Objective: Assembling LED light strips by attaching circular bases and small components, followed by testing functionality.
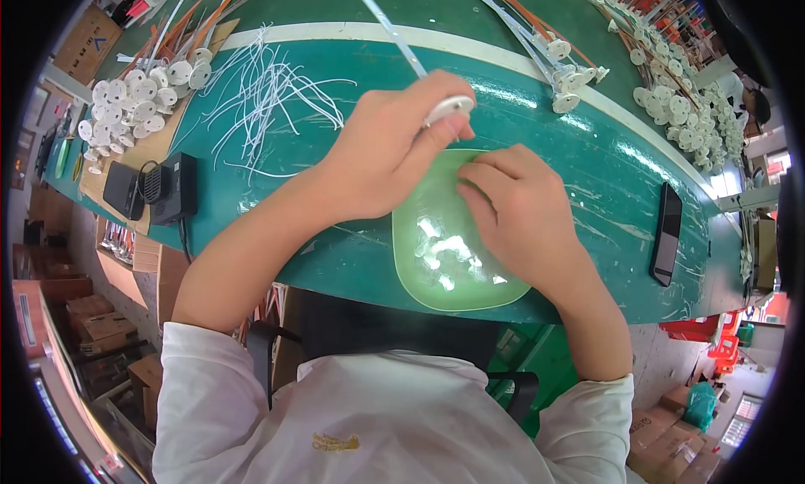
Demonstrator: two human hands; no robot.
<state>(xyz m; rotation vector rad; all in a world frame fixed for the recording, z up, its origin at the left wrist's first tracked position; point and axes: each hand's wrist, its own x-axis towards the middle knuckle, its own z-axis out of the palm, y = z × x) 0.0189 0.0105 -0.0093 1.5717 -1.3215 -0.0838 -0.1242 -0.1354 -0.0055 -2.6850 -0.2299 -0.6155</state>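
My left hand (377,144) is closed around a long, flat, pale strip (390,27) with a white round disc (449,108) at its near end. Thumb and fingers grip the disc, and the strip runs away toward the far side of the table. Below it lies a light green tray (405,266) with small shiny pieces (449,249) in it, too small to name. Over the tray's right side hovers my right hand (532,211), its fingers curled in and pinched together. Whatever sits between those fingertips is hidden.
White wires (281,98) lie loosely on the green table (352,257). Disc-ended strips are bundled at the far left (138,102), far middle (566,77) and far right (679,106). Black power adapters (174,189) stand at left; a phone (667,235) lies at right.
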